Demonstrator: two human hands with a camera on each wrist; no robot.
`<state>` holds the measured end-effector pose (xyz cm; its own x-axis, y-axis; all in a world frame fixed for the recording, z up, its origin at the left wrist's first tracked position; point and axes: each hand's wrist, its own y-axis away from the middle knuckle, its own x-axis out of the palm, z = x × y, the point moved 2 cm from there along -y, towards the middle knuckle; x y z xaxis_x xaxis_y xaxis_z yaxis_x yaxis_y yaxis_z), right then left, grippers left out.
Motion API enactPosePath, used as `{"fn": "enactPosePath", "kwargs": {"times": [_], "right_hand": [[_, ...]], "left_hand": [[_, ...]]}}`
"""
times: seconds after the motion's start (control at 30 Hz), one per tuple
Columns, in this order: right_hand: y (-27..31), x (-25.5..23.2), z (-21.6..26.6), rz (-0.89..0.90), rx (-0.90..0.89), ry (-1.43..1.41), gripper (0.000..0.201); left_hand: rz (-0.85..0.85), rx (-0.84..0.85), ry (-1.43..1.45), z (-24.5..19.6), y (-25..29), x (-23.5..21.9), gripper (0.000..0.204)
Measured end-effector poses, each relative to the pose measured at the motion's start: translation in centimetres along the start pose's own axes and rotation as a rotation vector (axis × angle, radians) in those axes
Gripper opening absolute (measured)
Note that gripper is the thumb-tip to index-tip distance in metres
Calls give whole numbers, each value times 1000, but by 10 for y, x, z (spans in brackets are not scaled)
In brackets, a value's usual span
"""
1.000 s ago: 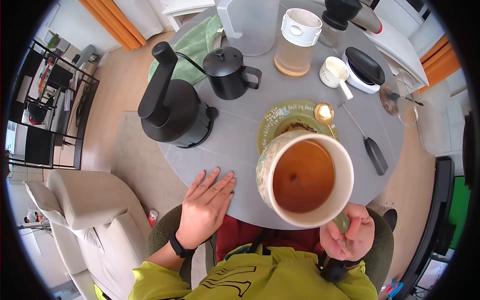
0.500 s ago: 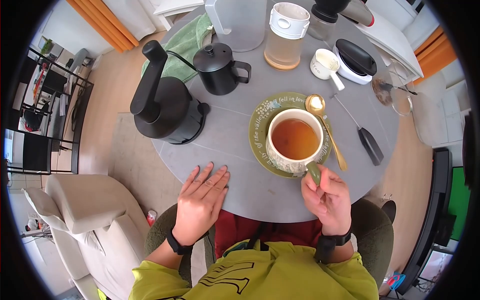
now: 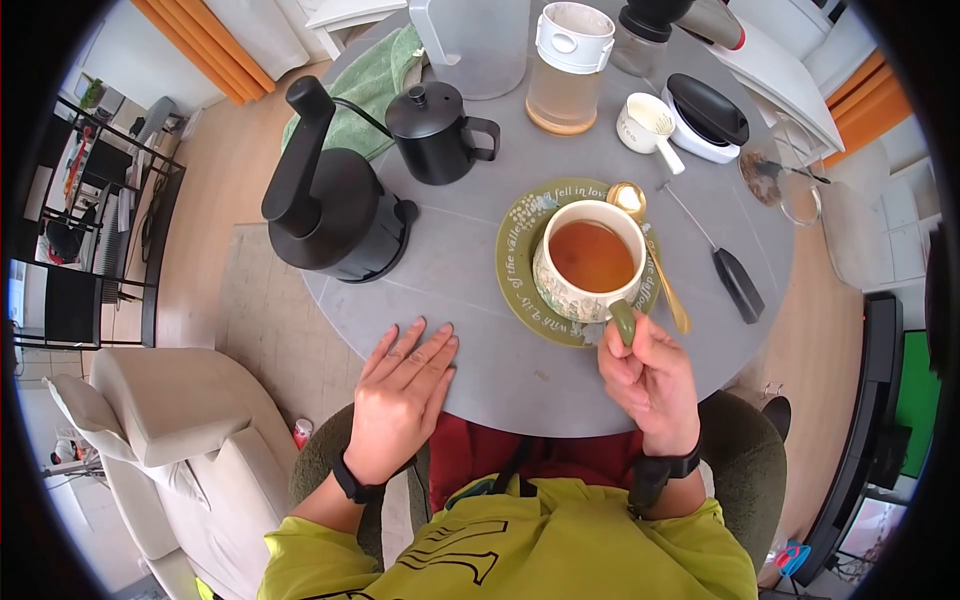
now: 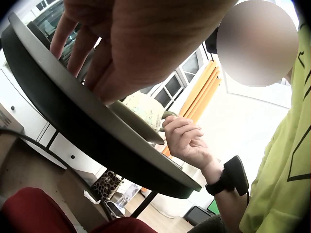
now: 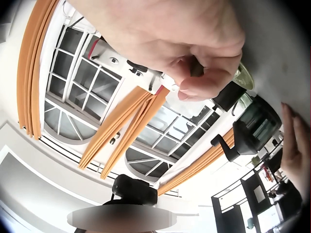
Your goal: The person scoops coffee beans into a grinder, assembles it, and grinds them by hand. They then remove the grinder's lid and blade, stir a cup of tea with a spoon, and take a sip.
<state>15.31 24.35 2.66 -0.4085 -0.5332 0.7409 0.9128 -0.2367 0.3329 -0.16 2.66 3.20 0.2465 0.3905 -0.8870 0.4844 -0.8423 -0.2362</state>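
Observation:
My right hand (image 3: 650, 380) pinches the green handle of a patterned cup (image 3: 568, 292) that holds amber-brown liquid. The cup sits over the green saucer (image 3: 515, 262), whose rim carries white lettering. A gold spoon (image 3: 672, 285) lies along the saucer's right side, its bowl on the rim. My left hand (image 3: 395, 410) rests flat at the near edge of the grey round table (image 3: 480, 385), fingers straight. In the left wrist view the cup (image 4: 145, 108) shows above the saucer (image 4: 133, 124), with the right hand (image 4: 184, 143) at its handle.
A black hand-crank grinder (image 3: 335, 220) stands at the left, beside a black kettle (image 3: 430, 135) and a green towel (image 3: 375, 75). Behind the saucer are a lidded glass jar (image 3: 565, 90) and a white scoop (image 3: 645, 125). A black-handled frother (image 3: 738, 285) lies at the right.
The cup has come down, away from the head camera, onto the saucer, with the right hand still on its handle. Over the last half second it has barely moved. The left hand stays in place.

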Motion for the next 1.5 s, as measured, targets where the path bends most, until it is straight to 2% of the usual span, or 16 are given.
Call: {"fn": "enactPosePath", "kwargs": {"times": [0.17,0.23,0.27,0.33,0.53,0.67,0.73,0.83,0.97,1.13,1.27,1.33,1.5], "right_hand": [[9,4,3,-79,-5,235,38],[10,4,4,-184,-117,504,36],[10,5,4,-185,-119,504,36],[10,8,6,-240,-228,795,36],[13,20,13,-313,-149,813,32],[10,15,9,-295,-184,784,33],[5,17,10,-342,-260,929,35],[0,22,10,-389,-275,1077,38],[-2,21,8,-424,-262,945,38],[-1,12,9,-445,-337,722,35],[3,14,8,-427,-366,686,32],[8,19,10,-394,-439,649,29],[33,35,19,-365,-486,701,27]], "left_hand": [[1,5,-1,-1,0,-1,30],[-3,11,-1,-1,0,-1,30],[-3,12,-1,-2,0,-1,30],[-3,15,-5,-2,1,-1,31],[-14,36,-12,-1,3,0,32],[-20,44,-15,-1,4,1,32],[-20,49,-28,-1,5,1,33],[-29,51,-24,0,6,1,33],[-30,56,-31,0,7,1,33],[-30,63,-42,0,7,2,33],[-28,64,-47,1,7,3,33],[-23,59,-41,1,7,3,33],[-19,48,-31,0,5,2,33]]}}
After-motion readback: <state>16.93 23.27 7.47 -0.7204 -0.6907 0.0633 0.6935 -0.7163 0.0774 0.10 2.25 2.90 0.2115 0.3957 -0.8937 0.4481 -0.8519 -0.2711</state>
